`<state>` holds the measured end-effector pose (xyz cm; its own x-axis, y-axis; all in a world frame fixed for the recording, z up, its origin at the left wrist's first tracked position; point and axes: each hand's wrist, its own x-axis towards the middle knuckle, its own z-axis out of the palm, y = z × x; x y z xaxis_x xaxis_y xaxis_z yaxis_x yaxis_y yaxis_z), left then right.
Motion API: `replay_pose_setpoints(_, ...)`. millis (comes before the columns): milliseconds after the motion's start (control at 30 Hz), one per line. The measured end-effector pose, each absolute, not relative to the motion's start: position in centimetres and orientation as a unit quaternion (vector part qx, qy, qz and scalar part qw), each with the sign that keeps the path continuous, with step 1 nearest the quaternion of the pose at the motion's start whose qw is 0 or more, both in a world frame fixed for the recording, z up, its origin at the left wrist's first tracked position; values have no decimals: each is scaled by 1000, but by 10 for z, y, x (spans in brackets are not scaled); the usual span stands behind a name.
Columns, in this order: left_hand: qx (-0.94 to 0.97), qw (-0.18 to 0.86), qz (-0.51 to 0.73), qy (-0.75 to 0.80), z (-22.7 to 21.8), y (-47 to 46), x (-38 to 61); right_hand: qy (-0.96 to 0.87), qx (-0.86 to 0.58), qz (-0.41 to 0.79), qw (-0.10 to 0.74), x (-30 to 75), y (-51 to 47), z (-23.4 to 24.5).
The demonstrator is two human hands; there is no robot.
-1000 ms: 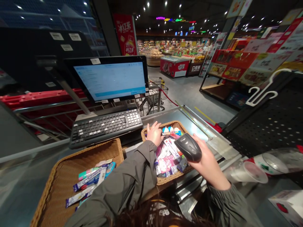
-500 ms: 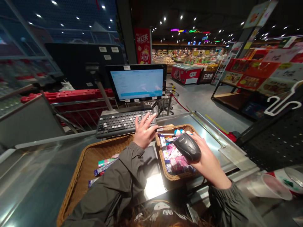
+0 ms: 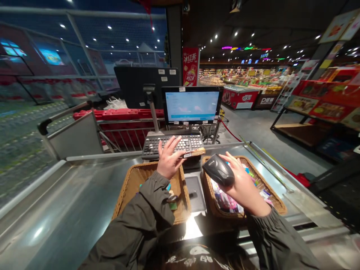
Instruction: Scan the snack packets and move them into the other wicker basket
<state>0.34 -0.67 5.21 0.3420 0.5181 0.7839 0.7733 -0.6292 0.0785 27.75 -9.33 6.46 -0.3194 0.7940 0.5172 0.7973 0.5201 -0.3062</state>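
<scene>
right grip: the right grip (image 3: 244,185) is closed around a black handheld barcode scanner (image 3: 218,170), with the fingers wrapped over its far side, above the right-hand basket.

left grip: the left grip (image 3: 168,159) has its fingers spread, with a tan bar-shaped packet (image 3: 194,152) pinched at the thumb side, level with the near edge of the keyboard.

handling: the packet looks light, thin and fairly stiff, so either end should offer a sure hold. the scanner looks like light, smooth, hard plastic, best held around its body.

labels: the packet's print is too small to read. the red poster (image 3: 190,65) reads 冰红茶; the monitor's stickers are illegible.

near: a right-hand wicker basket (image 3: 277,204) holds colourful packets (image 3: 225,200); a left-hand wicker basket (image 3: 146,166) sits partly under the olive jacket sleeve (image 3: 146,213). both stand on the steel table (image 3: 56,210), a black scan plate (image 3: 194,193) between them.

beyond: a black keyboard (image 3: 171,144) and a monitor (image 3: 191,106) stand at the far edge of the table; a red chest freezer (image 3: 239,96) lies further off.
</scene>
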Motion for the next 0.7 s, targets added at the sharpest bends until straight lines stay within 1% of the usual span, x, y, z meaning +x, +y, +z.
replay_pose_setpoints(267, -799, 148, -411, -414, 52, -20, -28, -831, -469, -4, 298, 246, -103, 68)
replay_pose_setpoints(700, -814, 143, -389, -408, 43, -27, -49, -845, -465, 18, 262, 206, -106, 67)
